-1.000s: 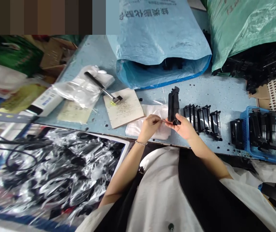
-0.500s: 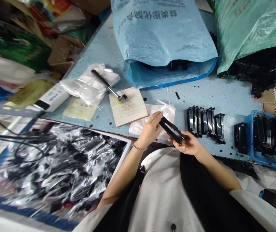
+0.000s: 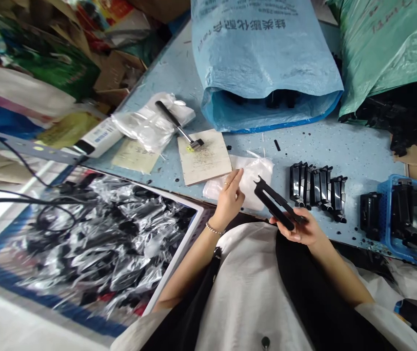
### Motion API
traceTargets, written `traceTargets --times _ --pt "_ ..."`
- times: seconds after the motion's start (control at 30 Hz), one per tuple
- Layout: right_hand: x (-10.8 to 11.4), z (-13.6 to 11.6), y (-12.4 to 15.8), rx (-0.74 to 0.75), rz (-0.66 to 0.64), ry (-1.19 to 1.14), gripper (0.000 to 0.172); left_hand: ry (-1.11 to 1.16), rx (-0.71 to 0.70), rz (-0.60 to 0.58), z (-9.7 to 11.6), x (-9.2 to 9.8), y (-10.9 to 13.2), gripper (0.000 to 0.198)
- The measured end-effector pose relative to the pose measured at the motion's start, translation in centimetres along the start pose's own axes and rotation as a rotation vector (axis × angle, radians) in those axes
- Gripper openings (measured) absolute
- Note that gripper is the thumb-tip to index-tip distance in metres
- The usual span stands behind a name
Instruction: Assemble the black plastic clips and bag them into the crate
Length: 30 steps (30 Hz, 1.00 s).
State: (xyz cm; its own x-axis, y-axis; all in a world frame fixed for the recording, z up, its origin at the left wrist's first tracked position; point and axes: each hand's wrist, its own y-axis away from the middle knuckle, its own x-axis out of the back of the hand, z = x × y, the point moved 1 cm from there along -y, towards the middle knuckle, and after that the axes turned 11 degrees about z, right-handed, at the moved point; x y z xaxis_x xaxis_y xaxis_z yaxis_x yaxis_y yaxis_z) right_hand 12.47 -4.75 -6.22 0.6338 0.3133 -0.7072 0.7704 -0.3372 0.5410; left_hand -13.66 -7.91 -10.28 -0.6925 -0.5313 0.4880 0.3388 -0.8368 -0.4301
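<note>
In my right hand (image 3: pixel 299 226) is a long black plastic part (image 3: pixel 272 202) with two parallel arms and a slot between them. My fingers and thumb close round its near end, and its notched far end points up and left. My left hand (image 3: pixel 230 197) is apart from the part, its index and middle fingers stretched out over the edge of a stack of thin white plastic bags (image 3: pixel 254 173). Whether the fingertips press on the bags I cannot tell. Just beyond sits a pale square board (image 3: pixel 208 163) with a black-handled hammer (image 3: pixel 173 119) resting its head on it.
Several black parts (image 3: pixel 318 187) stand in a row on the speckled blue table (image 3: pixel 303 146). A blue basket (image 3: pixel 386 214) at right holds more. Blue (image 3: pixel 267 58) and green (image 3: pixel 387 58) sacks lie open behind. A crate (image 3: pixel 199 219) at left holds black parts in clear bags.
My left hand has let go of the black part and lies over the bags. My right hand has drawn the part to the right, away from it. The view has shifted slightly.
</note>
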Motion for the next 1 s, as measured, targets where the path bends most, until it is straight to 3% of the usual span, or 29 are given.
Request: traceTargets --times 0.1,0.17,0.27,0.33,0.4,0.5,0.57,0.63,0.7,0.77,0.9,1.0 --pt "-0.3 0.3 -0.5 -0.069 -0.015 0.008 0.061 -0.007 -0.146 0.006 2.1 -0.5 0.6 0.081" --pt "-0.5 0.3 -1.5 -0.062 0.037 0.026 0.059 0.039 -0.284 -0.072 3.9 -0.6 1.4 0.082" --pt "-0.8 0.1 -2.7 0.121 0.256 0.201 0.049 0.186 -0.442 -0.261 6.4 -0.6 2.8 0.084" --pt "-1.5 -0.1 -2.8 0.305 0.43 0.496 0.038 0.256 -0.434 -0.346 7.4 -0.5 3.4 0.085" --pt "-2.6 -0.2 -2.4 0.444 0.488 0.816 0.026 0.28 -0.37 -0.394 7.9 0.3 3.5 0.083" --pt "-4.3 -0.1 -1.5 0.437 0.244 0.94 0.049 0.289 -0.274 -0.411 8.6 3.7 3.0 0.066" --pt "-5.1 -0.2 -1.2 0.317 0.017 0.819 0.059 0.312 -0.175 -0.424 9.2 7.7 2.5 0.047" --pt "-5.4 -0.3 -1.4 0.194 -0.084 0.737 0.058 0.33 -0.035 -0.477 9.2 12.4 2.5 0.036" --pt "-5.5 -0.4 -1.9 0.131 -0.036 0.76 0.053 0.275 0.11 -0.522 7.6 17.0 3.0 0.032" --pt "-5.5 -0.4 -2.6 0.129 0.08 0.813 0.046 0.107 0.264 -0.49 3.8 20.7 4.0 0.028" --pt "-5.1 0.0 -3.9 0.154 0.194 0.802 0.04 -0.43 0.548 -0.234 -8.2 26.0 4.6 0.024" --pt "-5.1 0.4 -4.6 0.151 0.216 0.77 0.039 -0.657 0.589 0.008 -15.8 28.7 3.0 0.014"
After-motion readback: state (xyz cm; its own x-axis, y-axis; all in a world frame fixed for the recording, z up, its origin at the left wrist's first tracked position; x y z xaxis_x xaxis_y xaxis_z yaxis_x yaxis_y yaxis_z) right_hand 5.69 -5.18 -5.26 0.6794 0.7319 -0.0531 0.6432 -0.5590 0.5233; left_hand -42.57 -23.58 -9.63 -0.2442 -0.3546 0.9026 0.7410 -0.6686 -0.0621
